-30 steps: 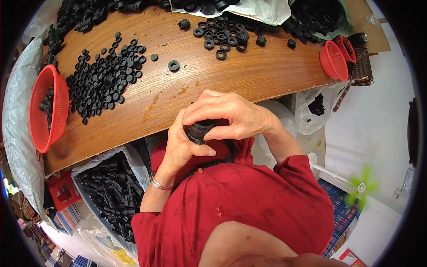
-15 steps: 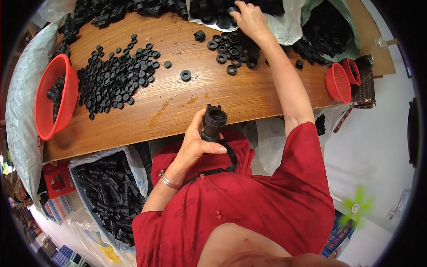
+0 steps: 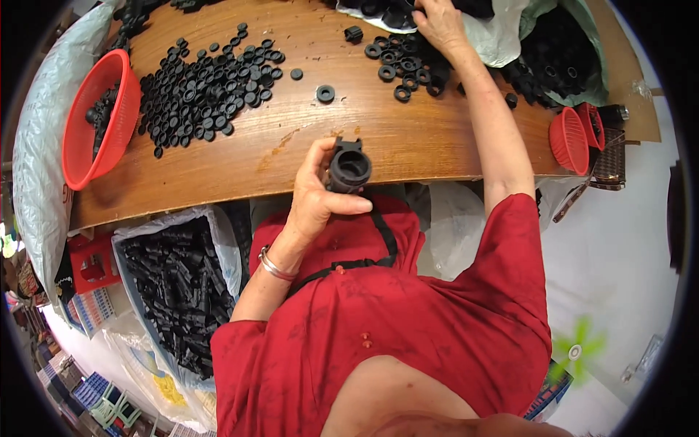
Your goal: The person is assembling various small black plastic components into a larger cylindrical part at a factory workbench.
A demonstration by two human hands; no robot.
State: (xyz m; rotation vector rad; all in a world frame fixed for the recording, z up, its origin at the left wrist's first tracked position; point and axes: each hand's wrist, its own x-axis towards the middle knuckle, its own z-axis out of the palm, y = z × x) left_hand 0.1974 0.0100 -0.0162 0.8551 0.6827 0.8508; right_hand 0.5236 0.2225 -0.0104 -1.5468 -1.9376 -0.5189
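My left hand (image 3: 312,191) is wrapped round a black plastic tube (image 3: 349,169), held near the table's front edge. The tube's round open end faces up, with a small notched bracket on its far side. At the far edge my right hand (image 3: 441,28) reaches into a white bag (image 3: 495,36) of black parts. Its fingertips are partly cut off by the picture's edge, so I cannot make out whether they grip anything. Just in front of that hand lie several black rings (image 3: 388,72). A single black ring (image 3: 325,93) rests apart on the table.
Many small black caps (image 3: 207,95) cover the table's left side, beside a red basket (image 3: 79,156) with black parts. Right of the white bag is a green bag (image 3: 593,69) of black pieces. Smaller red baskets (image 3: 568,142) stand at the right edge. Below left, a lined bin (image 3: 175,284) holds black parts.
The view has shifted, so the table sits higher in the picture. The tube's open end now faces up more directly. My right hand remains at the white bag, its fingers less visible.
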